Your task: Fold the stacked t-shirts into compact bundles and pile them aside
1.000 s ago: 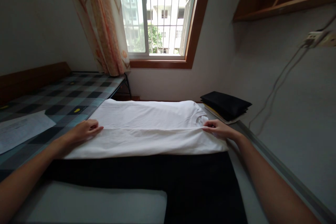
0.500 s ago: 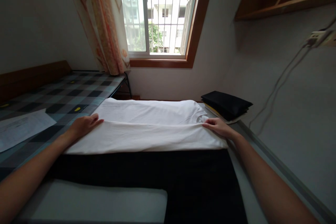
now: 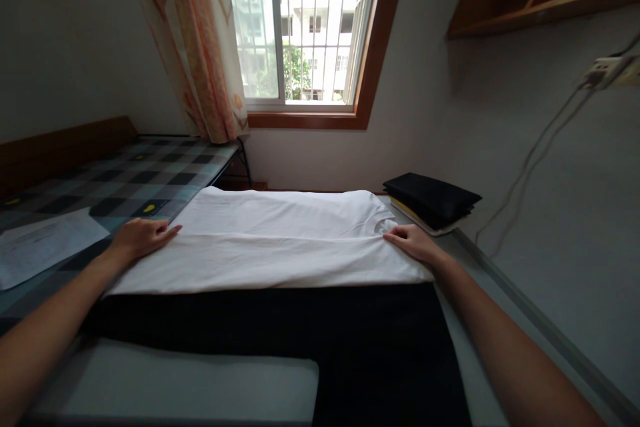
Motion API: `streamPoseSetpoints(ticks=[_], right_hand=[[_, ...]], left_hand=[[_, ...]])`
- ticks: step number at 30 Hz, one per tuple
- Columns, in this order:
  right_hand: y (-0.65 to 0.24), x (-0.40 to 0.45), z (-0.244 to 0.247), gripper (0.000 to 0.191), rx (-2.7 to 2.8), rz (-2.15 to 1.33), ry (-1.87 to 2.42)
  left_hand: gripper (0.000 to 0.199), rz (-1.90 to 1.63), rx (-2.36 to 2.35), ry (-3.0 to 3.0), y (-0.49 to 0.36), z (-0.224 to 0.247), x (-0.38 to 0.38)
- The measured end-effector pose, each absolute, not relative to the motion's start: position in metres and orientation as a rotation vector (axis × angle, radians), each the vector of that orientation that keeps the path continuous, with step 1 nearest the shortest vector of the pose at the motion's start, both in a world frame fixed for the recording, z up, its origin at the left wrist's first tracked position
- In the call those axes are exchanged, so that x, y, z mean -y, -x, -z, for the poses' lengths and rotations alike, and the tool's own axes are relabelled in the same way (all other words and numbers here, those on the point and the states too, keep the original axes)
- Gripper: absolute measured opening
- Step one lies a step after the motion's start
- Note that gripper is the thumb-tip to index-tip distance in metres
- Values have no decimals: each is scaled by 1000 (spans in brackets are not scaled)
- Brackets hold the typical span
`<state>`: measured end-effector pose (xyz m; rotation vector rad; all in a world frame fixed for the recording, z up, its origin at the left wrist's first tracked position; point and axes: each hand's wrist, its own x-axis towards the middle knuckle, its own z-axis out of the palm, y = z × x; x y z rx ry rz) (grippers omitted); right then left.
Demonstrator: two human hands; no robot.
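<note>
A white shirt (image 3: 280,213) lies spread crosswise before me, its near part folded over in a long strip. My left hand (image 3: 143,238) is at the left end of the fold line, thumb and fingers pinched on the white fabric. At the right end, near a bunched, curved bit that looks like a collar, my right hand (image 3: 413,242) pinches the same fold. Black cloth (image 3: 380,340) shows from under the shirt's near edge and runs down toward me on the right. Whether it belongs to the shirt, I cannot tell.
A pale tabletop (image 3: 200,383) is under the cloth. Folded black fabric (image 3: 433,200) is stacked at the back right by the wall. On the left, a checked bed (image 3: 150,177) holds a paper sheet (image 3: 50,247). Cables (image 3: 537,147) hang along the right wall.
My left hand has moved left along the fold, and the near left part of the white shirt is drawn further left. My right hand has barely moved and still pinches.
</note>
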<state>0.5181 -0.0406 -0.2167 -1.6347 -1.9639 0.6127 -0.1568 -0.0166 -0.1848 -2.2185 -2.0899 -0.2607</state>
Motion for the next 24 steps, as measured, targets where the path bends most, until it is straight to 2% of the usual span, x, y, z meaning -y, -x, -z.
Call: streamPoseSetpoints(ticks=[6, 13, 19, 24], right_hand=[[-513, 42, 214, 48, 1989, -503, 1683], [-513, 43, 214, 43, 1995, -448, 1704], [-511, 45, 211, 41, 1992, -425, 1726], [-509, 47, 210, 39, 1990, -377, 1742]], left_hand=[[49, 552, 2263, 2170, 161, 183, 21], [45, 598, 2294, 2206, 155, 184, 15], [41, 340, 2388, 1912, 152, 184, 8], [50, 28, 2390, 1749, 145, 183, 7]])
